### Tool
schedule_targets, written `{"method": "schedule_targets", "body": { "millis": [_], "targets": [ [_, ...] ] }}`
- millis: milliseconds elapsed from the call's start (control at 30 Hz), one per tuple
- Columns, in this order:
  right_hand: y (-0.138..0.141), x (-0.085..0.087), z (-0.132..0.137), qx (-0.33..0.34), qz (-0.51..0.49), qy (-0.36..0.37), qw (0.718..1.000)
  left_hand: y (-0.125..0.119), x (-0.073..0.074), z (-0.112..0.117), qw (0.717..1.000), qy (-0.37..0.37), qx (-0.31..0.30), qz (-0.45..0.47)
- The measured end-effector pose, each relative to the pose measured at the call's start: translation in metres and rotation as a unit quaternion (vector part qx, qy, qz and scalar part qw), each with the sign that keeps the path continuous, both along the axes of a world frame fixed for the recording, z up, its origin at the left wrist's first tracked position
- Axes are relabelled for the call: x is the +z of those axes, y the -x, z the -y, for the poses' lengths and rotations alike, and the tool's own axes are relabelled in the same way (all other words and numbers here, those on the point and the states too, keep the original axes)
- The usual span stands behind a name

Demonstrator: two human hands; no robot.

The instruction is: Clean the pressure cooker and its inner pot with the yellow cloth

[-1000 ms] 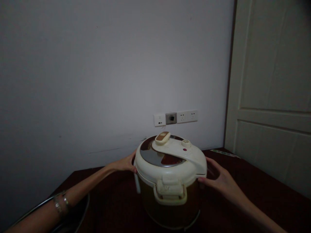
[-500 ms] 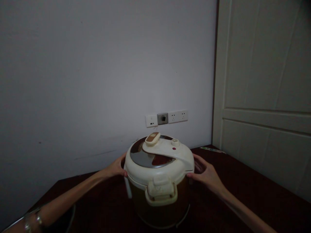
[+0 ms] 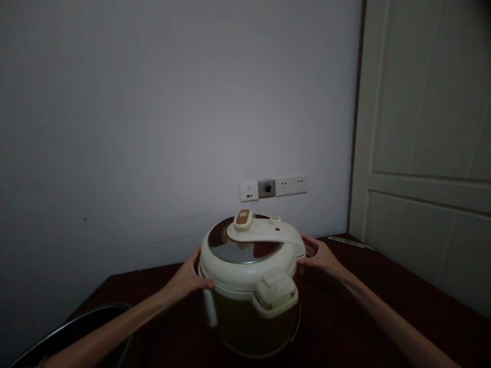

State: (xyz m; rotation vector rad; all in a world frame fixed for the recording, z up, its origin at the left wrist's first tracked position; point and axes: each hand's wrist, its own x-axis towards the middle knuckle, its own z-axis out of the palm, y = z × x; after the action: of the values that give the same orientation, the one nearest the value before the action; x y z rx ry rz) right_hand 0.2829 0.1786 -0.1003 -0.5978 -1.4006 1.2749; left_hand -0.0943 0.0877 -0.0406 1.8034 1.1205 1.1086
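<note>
An electric pressure cooker (image 3: 245, 276) with a cream lid rim, shiny brown top and darker body stands on the dark red table. Its lid handle (image 3: 243, 220) points up at the back left, and a cream side handle (image 3: 275, 291) faces me at the front right. My left hand (image 3: 192, 276) grips the cooker's left side, thumb on the lid's edge. Around the right side, just under the rim, my right hand (image 3: 320, 258) is closed, thumb in front. The fingers behind the cooker are partly hidden.
Wall sockets (image 3: 291, 185) sit on the pale wall behind the cooker. A dark round pan or basin (image 3: 95, 308) shows its rim at lower left, under my left forearm. A thin printed strip (image 3: 350, 242) lies near the back corner. A white panelled door (image 3: 425, 204) stands on the right.
The cooker has turned counterclockwise, its front handle swinging to the right. Both hands have moved with it. The view has shifted left, showing more of the round pan's rim.
</note>
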Motion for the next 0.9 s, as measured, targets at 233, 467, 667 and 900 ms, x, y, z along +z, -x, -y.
{"method": "schedule_targets", "body": {
  "millis": [233, 467, 667, 900],
  "targets": [
    [0.004, 0.001, -0.023, 0.049, 0.048, -0.013, 0.998, -0.012, 0.007, 0.021, 1.0, -0.002, 0.012, 0.003],
    [-0.027, 0.032, 0.012, 0.075, 0.186, -0.015, 0.979, 0.025, 0.028, 0.001, 0.991, 0.059, 0.025, -0.116],
    [-0.035, 0.047, 0.069, -0.023, 0.261, 0.109, 0.959, 0.052, 0.106, -0.074, 0.956, 0.122, 0.137, -0.229],
    [0.029, 0.041, 0.135, 0.115, 0.211, 0.291, 0.926, -0.014, 0.114, -0.181, 0.941, 0.179, 0.019, -0.285]
  ]
}}
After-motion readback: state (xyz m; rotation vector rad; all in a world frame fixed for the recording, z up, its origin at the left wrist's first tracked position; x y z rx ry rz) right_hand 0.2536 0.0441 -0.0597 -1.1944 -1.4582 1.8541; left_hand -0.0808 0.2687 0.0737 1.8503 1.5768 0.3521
